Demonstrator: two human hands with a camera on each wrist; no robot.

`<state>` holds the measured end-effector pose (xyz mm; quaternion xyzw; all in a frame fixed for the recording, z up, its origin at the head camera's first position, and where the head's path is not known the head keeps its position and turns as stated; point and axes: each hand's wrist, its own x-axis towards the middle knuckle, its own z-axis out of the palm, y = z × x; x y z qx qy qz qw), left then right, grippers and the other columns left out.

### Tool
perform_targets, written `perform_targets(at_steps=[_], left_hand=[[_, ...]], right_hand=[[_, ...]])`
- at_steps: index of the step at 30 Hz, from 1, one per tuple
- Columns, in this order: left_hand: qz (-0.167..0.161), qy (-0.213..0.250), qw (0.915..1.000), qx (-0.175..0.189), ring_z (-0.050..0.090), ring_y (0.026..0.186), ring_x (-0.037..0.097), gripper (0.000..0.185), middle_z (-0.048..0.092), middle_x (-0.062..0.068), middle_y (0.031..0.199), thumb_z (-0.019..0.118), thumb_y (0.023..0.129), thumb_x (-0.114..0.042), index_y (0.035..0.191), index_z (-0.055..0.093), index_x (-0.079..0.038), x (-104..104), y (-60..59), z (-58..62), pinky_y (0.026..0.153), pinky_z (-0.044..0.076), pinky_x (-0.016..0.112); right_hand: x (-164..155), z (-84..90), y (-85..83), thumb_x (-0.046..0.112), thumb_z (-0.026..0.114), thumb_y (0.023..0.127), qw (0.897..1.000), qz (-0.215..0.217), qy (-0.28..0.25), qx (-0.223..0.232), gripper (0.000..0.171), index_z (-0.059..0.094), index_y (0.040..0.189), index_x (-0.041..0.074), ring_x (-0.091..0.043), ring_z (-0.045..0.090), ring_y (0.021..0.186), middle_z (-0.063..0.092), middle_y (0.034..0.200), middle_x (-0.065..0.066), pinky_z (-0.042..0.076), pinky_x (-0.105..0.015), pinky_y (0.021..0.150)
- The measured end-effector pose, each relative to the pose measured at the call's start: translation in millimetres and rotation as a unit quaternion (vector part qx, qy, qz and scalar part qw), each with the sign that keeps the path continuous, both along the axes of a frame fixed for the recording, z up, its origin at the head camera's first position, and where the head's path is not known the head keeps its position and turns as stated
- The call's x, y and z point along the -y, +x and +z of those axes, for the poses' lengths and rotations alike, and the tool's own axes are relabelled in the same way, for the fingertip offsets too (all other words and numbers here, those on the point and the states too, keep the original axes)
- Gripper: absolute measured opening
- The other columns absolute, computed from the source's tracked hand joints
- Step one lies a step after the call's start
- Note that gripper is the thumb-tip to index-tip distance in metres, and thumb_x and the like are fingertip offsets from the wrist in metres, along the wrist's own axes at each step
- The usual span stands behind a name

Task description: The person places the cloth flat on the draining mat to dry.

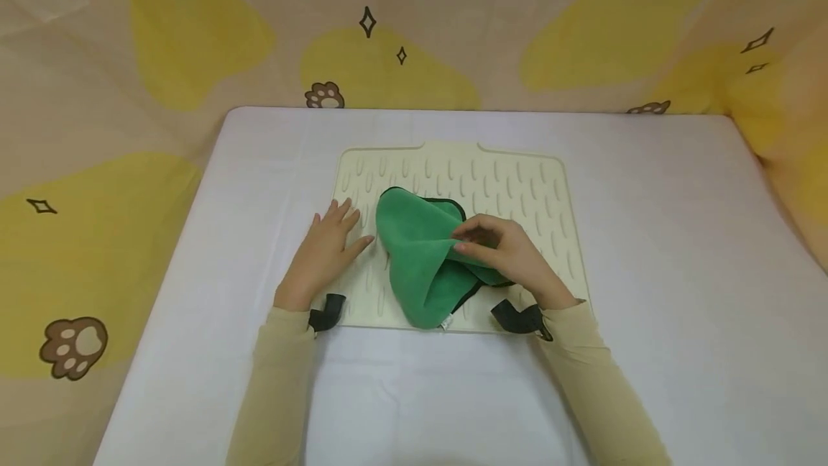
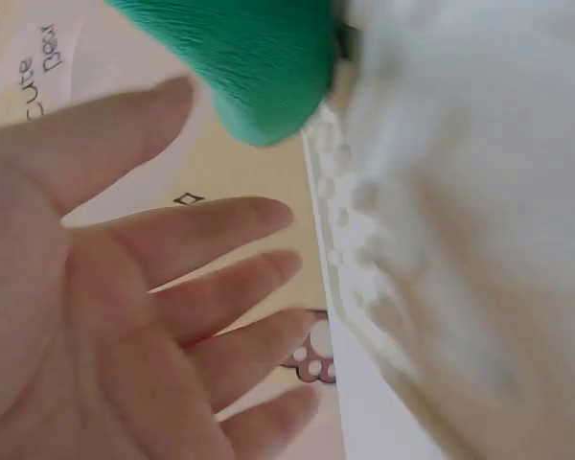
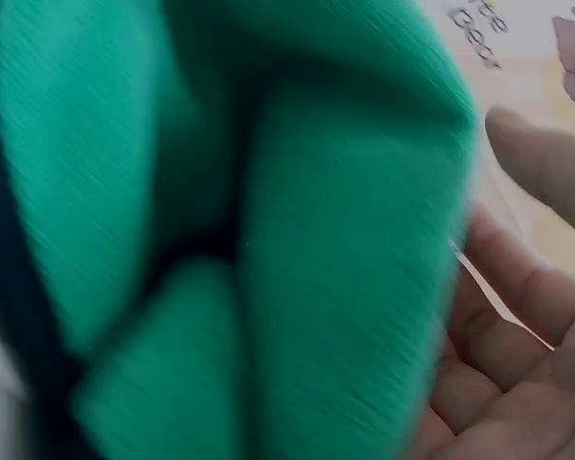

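Observation:
A green cloth (image 1: 423,257) with a dark edge lies bunched and partly folded on a cream ridged mat (image 1: 517,185). My right hand (image 1: 475,239) pinches a raised fold of the cloth near its right side, lifting it off the mat. My left hand (image 1: 336,225) lies flat on the mat just left of the cloth, fingers straight and spread, not touching it. In the left wrist view the open palm (image 2: 172,287) faces the camera, with the cloth (image 2: 259,67) and the mat (image 2: 431,192) beyond. In the right wrist view the cloth (image 3: 268,230) fills the frame, with the fingers (image 3: 527,316) at the right.
The mat sits in the middle of a white table (image 1: 679,236). A patterned beige and yellow fabric backdrop (image 1: 194,34) surrounds the table at the back and both sides. Dark wrist straps (image 1: 520,318) show at both sleeves.

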<state>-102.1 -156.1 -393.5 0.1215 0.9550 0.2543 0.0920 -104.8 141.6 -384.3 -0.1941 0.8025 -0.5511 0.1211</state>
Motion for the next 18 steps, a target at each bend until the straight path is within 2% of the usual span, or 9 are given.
perform_targets(at_steps=[3, 7, 13, 16, 18], left_hand=[[0.016, 0.067, 0.9976, -0.005, 0.03, 0.135, 0.037, 0.05, 0.039, 0.023, 0.143, 0.053, 0.098, -0.027, 0.133, 0.047, 0.008, -6, -10.3, 7.4, 0.11, 0.023, 0.049], [0.056, 0.163, 0.985, 0.013, 0.048, 0.121, 0.036, 0.043, 0.052, 0.021, 0.13, 0.053, 0.098, -0.024, 0.128, 0.054, 0.006, -13, -26.9, -0.4, 0.1, 0.038, 0.047], [0.105, 0.266, 0.9575, 0.038, 0.058, 0.109, 0.032, 0.036, 0.06, 0.019, 0.12, 0.055, 0.097, -0.022, 0.123, 0.058, 0.003, -27, -34.8, -22.7, 0.093, 0.046, 0.042], [0.114, 0.308, 0.9439, 0.031, 0.06, 0.106, 0.032, 0.033, 0.061, 0.02, 0.116, 0.058, 0.095, -0.019, 0.12, 0.059, 0.003, -33, -34.9, -25.8, 0.092, 0.046, 0.041], [0.115, 0.325, 0.9385, 0.024, 0.059, 0.106, 0.032, 0.032, 0.061, 0.02, 0.115, 0.059, 0.095, -0.018, 0.118, 0.059, 0.003, -35, -35.7, -25.6, 0.092, 0.046, 0.041]], right_hand=[[-8, 5.3, -14.0, 0.016, 0.065, 0.091, 1.0, -0.009, 0.006, -0.008, 0.023, 0.065, 0.108, 0.001, -0.021, 0.062, 0.093, 0.066, 0.103, -0.009, 0.048, -0.037, 0.086], [-16, 0.6, -33.3, 0.017, 0.063, 0.092, 0.999, -0.05, 0.009, 0.004, 0.025, 0.065, 0.108, -0.002, -0.02, 0.062, 0.095, 0.065, 0.105, -0.014, 0.048, -0.035, 0.087], [-12, -19.2, -45.1, 0.012, 0.062, 0.092, 0.993, -0.101, -0.024, 0.053, 0.024, 0.063, 0.108, -0.007, -0.016, 0.062, 0.091, 0.064, 0.106, -0.019, 0.05, -0.029, 0.082], [-6, -26.4, -45.8, 0.01, 0.062, 0.092, 0.991, -0.108, -0.043, 0.071, 0.025, 0.062, 0.109, -0.008, -0.019, 0.063, 0.091, 0.064, 0.106, -0.021, 0.051, -0.03, 0.081], [-2, -29.5, -46.4, 0.011, 0.062, 0.092, 0.991, -0.114, -0.032, 0.058, 0.023, 0.063, 0.108, -0.006, -0.021, 0.063, 0.089, 0.065, 0.103, -0.02, 0.05, -0.031, 0.08]])
